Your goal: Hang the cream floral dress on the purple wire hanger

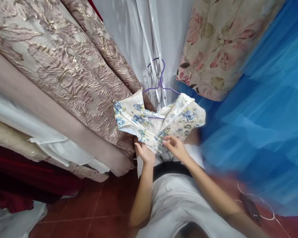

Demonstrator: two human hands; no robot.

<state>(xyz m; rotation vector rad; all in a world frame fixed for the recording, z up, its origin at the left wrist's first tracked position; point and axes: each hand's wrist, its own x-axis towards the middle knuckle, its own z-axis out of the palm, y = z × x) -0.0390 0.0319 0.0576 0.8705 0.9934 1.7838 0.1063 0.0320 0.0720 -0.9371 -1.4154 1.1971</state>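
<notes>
Right hand (pixel 175 148) in close — fingers pinching the front of the floral garment (pixel 139 118), centre scene on its purple hanger (pixel 161 74). Left hand (pixel 146 155) sits at the near-left edge, fingers partly hidden, grip impossible to tell. A light pinch and steady support should keep cloth smooth — no container in view.

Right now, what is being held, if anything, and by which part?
The right hand pinches the floral garment low on its front, near the middle. The left hand is at the garment's lower edge; whether it grips cannot be told.
</notes>
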